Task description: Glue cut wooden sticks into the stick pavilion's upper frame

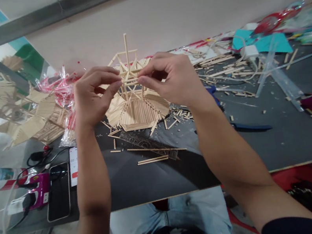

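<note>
Right now both hands are up at the wooden stick model (136,114), which stands toward the back of the dark desk (155,183). The fingers of the left hand (92,91) and the right hand (171,76) are pinching opposite ends of 1 short stick (130,81), held level by the model's upper frame; I cannot tell whether it touches the frame. Nearer the front edge, a clear ruler (137,140) lies slantwise, with 1 long stick (161,148) across it and 2 shorter sticks (153,160) side by side. On the left are another wooden model (32,109), a dark phone (58,193) and a purple power strip (40,190). On the right, loose sticks (226,71) lie scattered near teal pieces (275,43).
</note>
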Available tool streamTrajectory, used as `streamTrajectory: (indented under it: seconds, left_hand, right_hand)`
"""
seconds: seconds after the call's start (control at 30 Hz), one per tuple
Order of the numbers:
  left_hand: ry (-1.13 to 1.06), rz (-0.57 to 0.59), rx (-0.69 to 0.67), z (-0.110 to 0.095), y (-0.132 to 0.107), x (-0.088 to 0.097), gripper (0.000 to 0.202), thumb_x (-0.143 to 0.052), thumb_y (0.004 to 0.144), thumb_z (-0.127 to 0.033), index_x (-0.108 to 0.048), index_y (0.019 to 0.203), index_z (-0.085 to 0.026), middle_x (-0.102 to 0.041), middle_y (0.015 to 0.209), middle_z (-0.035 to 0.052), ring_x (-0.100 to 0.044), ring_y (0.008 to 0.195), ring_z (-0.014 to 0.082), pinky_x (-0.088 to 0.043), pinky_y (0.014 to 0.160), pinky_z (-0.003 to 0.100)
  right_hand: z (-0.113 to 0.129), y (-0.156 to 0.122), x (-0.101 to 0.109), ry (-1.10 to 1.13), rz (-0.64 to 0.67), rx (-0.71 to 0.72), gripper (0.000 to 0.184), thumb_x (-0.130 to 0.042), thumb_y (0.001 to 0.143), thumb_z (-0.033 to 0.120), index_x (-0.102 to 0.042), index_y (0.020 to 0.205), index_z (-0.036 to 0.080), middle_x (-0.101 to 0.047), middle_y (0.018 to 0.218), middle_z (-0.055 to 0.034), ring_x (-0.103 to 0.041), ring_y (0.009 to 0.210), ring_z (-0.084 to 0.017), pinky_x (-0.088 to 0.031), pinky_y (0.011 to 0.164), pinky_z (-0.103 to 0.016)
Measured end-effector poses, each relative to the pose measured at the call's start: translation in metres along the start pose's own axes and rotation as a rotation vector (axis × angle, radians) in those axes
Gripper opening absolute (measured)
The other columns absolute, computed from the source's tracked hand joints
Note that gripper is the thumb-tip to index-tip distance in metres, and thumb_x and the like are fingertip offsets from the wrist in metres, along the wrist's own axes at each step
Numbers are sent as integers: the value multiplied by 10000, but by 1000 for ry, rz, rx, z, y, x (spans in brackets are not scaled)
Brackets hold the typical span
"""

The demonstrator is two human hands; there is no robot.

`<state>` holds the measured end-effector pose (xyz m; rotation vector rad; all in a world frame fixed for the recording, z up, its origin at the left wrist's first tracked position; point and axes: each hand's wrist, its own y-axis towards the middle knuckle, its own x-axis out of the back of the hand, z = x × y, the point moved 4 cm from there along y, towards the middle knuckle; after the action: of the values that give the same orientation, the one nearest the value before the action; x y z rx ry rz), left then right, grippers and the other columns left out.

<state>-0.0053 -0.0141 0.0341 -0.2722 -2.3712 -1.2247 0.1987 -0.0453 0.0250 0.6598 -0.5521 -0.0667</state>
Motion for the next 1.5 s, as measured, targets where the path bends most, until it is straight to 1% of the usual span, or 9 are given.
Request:
streamTrajectory:
  seconds: [0.17, 0.43, 0.63, 0.8, 0.93, 1.1, 1.2, 1.37, 1.5]
  left_hand:
    - [44, -19, 126, 8, -2, 1, 90, -671, 933, -294, -677, 1009, -245, -750, 966, 3, -729, 814, 142, -554, 584, 246]
    - [135, 50, -102, -5, 6, -1, 102, -717, 870, -169, -726, 920, -258, -754, 981, 12, -680, 823, 150, -510, 508, 287]
    - [134, 51, -125, -11, 4, -3, 122, -704, 877, -148, -718, 937, -253, -748, 978, 2, -677, 797, 124, -530, 537, 263]
    - [199, 68, -86, -13, 3, -7, 90, -652, 925, -206, -722, 956, -253, -744, 968, 4, -675, 810, 131, -549, 611, 279]
    - [209, 54, -165, -16, 4, -7, 59, -687, 903, -219, -726, 925, -257, -738, 910, 0, -649, 751, 130, -534, 613, 301]
    - [238, 63, -130, -13, 4, -6, 67, -666, 925, -230, -718, 951, -264, -734, 932, -5, -651, 783, 131, -543, 646, 315]
    - [200, 68, -162, -9, 4, -6, 35, -692, 912, -252, -710, 936, -269, -731, 918, -11, -632, 746, 127, -542, 629, 326]
    - [167, 130, -82, -3, 5, -8, 47, -664, 943, -285, -689, 973, -259, -717, 973, -5, -616, 807, 133, -556, 700, 346]
    - [185, 87, -118, -9, 5, -7, 41, -675, 928, -247, -704, 951, -265, -730, 943, -16, -625, 764, 119, -554, 646, 322]
  right_hand:
    - [-2, 0, 1, 22, -5, 18, 93, -722, 881, 286, -763, 868, 203, -670, 820, -41, -564, 699, -152, -480, 670, -344]
    - [-3, -1, 0, 13, -9, 3, 105, -730, 877, 311, -767, 876, 213, -681, 835, -37, -567, 703, -152, -491, 670, -339]
    - [0, -1, 2, -29, -1, 2, 93, -718, 887, 279, -770, 910, 205, -676, 842, -41, -559, 702, -144, -477, 671, -332]
    - [6, -1, 2, -24, -11, 32, 86, -716, 883, 251, -767, 873, 183, -679, 838, -53, -566, 686, -148, -480, 666, -345]
    - [3, -2, 3, -57, 28, -2, 102, -713, 889, 297, -761, 943, 226, -697, 885, -55, -592, 729, -172, -517, 712, -365]
    - [-4, -4, 14, 21, 58, -30, 230, -747, 858, 299, -750, 1070, 209, -691, 840, -39, -616, 718, -166, -528, 699, -350]
    - [-6, -6, 19, 19, 54, -41, 211, -749, 849, 304, -752, 1039, 211, -717, 847, -31, -650, 742, -171, -548, 733, -358]
    - [-4, -5, 14, 27, 49, -33, 145, -745, 836, 286, -747, 955, 205, -728, 844, -24, -660, 742, -162, -558, 730, -345]
    - [-3, -5, 10, -38, 52, -42, 73, -715, 859, 278, -725, 911, 228, -710, 863, -28, -647, 750, -165, -552, 734, -344]
